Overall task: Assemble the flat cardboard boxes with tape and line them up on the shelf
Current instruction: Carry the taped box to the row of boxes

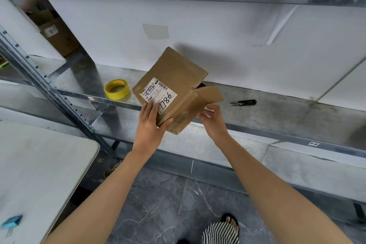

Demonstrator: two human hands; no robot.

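Foot: striped trouser leg [219, 233] and a foot in a dark sandal [231, 222] on the grey marbled floor [158, 204], at the bottom edge.
Counter: pale counter [39, 164] at the lower left; a blue clip [10, 223] lies at its near edge.
Left hand [150, 123]: its grip is closed on the near left corner of the cardboard box [176, 89], fingers flat on top next to the white label [158, 96], thumb on the side face.
Right hand [213, 119]: fingers curled at the right side of the box, under a loose flap [210, 95]; how firmly this grip holds I cannot tell.
Box position: tilted, held over the front edge of the metal shelf [277, 117]; one end flap is open. Whether it touches the shelf I cannot tell.
Label: handwritten "1786".
Tape: yellow tape roll [117, 89] on the shelf near its front edge, just beside the box on the left.
Cutter: small black snips [243, 102] on the shelf, to the right of the box, apart from it.
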